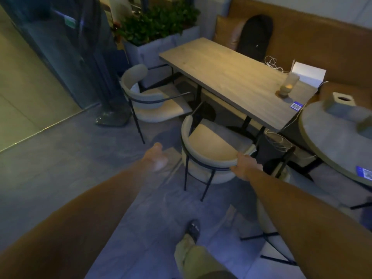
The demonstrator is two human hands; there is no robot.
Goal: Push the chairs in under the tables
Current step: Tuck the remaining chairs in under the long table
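Observation:
A beige cushioned chair with a curved backrest and thin black legs stands beside the long wooden table, its seat partly under the table edge. My right hand grips the right end of its backrest. My left hand hovers open to the left of the chair, blurred and touching nothing. A second matching chair stands further left, turned at an angle at the table's corner.
A round grey table with a tissue box stands at the right. A brown bench seat runs behind the long table. A planter sits at the back, a glass partition at the left. A candle glass rests on the long table.

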